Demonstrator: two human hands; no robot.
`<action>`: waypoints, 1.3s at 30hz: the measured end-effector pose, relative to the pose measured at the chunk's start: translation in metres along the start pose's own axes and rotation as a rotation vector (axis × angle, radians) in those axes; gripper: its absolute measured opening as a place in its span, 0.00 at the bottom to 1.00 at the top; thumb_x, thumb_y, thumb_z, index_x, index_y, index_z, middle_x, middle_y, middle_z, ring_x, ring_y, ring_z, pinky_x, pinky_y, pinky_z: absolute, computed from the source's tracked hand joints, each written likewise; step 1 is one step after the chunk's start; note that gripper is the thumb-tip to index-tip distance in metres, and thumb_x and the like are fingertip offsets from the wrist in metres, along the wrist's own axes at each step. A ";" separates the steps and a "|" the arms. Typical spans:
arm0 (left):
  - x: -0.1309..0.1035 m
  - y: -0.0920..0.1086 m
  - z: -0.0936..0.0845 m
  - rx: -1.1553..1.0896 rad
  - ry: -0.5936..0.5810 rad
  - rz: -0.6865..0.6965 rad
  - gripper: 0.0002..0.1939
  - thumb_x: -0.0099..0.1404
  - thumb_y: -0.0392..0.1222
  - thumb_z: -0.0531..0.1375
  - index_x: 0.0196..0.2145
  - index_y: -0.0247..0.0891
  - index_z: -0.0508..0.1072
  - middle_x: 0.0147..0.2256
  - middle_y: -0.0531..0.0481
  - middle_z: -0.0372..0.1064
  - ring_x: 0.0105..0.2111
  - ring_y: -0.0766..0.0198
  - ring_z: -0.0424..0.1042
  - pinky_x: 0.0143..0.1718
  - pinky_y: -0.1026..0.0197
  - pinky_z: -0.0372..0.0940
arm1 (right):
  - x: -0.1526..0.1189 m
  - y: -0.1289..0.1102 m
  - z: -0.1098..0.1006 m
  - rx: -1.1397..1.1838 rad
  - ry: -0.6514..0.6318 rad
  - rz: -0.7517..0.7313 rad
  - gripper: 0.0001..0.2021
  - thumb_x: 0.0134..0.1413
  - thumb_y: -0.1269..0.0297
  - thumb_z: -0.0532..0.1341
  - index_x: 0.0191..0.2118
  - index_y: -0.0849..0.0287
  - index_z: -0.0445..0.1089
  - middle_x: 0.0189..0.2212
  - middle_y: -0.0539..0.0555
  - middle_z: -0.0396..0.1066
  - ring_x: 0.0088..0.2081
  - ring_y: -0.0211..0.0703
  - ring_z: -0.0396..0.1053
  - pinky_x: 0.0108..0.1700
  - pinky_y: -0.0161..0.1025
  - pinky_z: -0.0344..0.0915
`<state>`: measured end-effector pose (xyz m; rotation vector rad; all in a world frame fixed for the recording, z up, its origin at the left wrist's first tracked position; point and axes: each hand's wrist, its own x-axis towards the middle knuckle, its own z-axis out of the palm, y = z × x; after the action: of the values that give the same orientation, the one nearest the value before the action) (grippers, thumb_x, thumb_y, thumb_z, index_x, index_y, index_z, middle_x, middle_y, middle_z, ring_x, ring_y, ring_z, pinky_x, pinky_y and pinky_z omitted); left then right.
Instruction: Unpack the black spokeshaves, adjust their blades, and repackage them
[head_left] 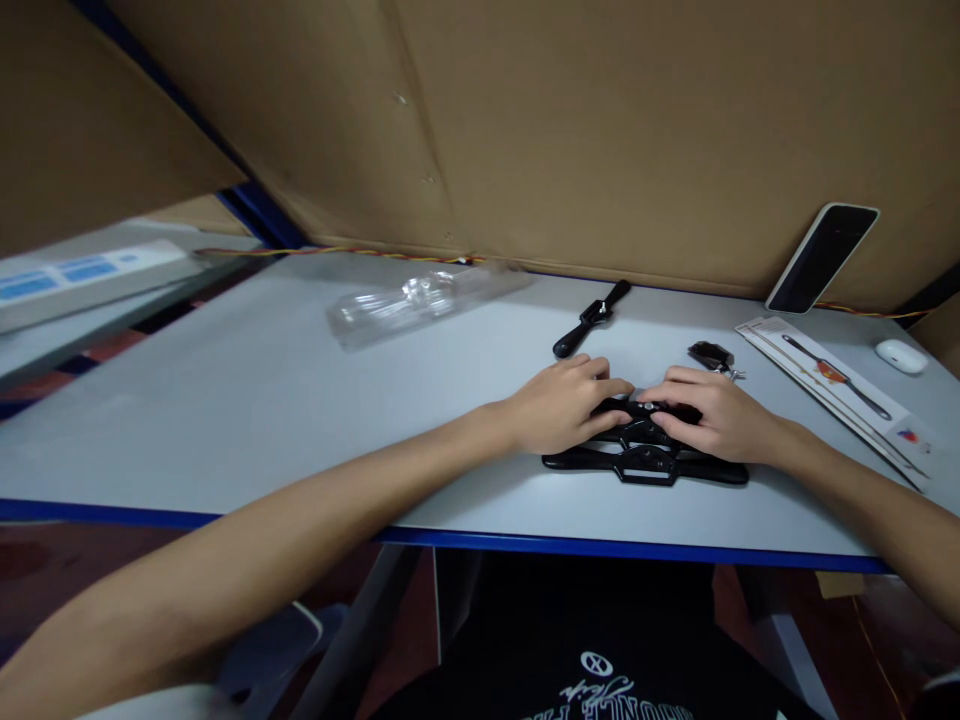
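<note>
My left hand [559, 408] and my right hand [716, 415] face each other over black spokeshave bodies near the table's front. Between them, fingers and thumbs of both hands close on one black spokeshave [646, 406], mostly covered by the fingers. Just in front of it lies another spokeshave body [643, 432], and nearest the edge a third spokeshave body [649, 463] lies flat with its long handles to either side. Farther back, a spokeshave with fittings on it [594, 318] rests diagonally. Small black parts and silvery screws [712, 356] sit behind my right hand.
A clear plastic blister pack [424, 300] lies toward the back left. Printed cards picturing a spokeshave [836, 385] are stacked at right. A phone [823, 258] leans on the cardboard wall [600, 140], near a white earbud case [901, 356]. A thin cable runs along the wall's foot.
</note>
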<state>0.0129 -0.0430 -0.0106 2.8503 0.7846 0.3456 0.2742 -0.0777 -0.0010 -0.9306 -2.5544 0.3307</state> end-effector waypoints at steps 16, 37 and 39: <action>0.001 0.001 0.001 0.019 -0.024 -0.012 0.26 0.79 0.54 0.48 0.60 0.36 0.75 0.42 0.40 0.71 0.43 0.52 0.71 0.49 0.50 0.67 | -0.003 0.015 -0.037 -0.184 0.211 0.261 0.07 0.69 0.60 0.56 0.38 0.53 0.68 0.29 0.52 0.72 0.28 0.45 0.66 0.34 0.44 0.60; 0.002 0.000 0.001 0.025 -0.023 -0.008 0.26 0.79 0.54 0.49 0.61 0.36 0.74 0.42 0.40 0.71 0.42 0.53 0.72 0.49 0.51 0.67 | 0.000 -0.005 -0.015 -0.105 0.044 0.172 0.10 0.67 0.57 0.60 0.48 0.56 0.70 0.44 0.60 0.76 0.38 0.48 0.73 0.42 0.46 0.68; 0.001 0.000 0.000 0.026 -0.017 0.005 0.26 0.79 0.54 0.49 0.61 0.37 0.74 0.41 0.41 0.71 0.42 0.53 0.71 0.48 0.52 0.67 | 0.001 -0.006 -0.009 -0.058 0.002 0.174 0.12 0.67 0.58 0.60 0.51 0.56 0.68 0.49 0.61 0.76 0.46 0.53 0.75 0.48 0.50 0.70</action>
<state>0.0140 -0.0419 -0.0107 2.8760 0.7851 0.3134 0.2739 -0.0810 0.0097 -1.1777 -2.4992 0.3060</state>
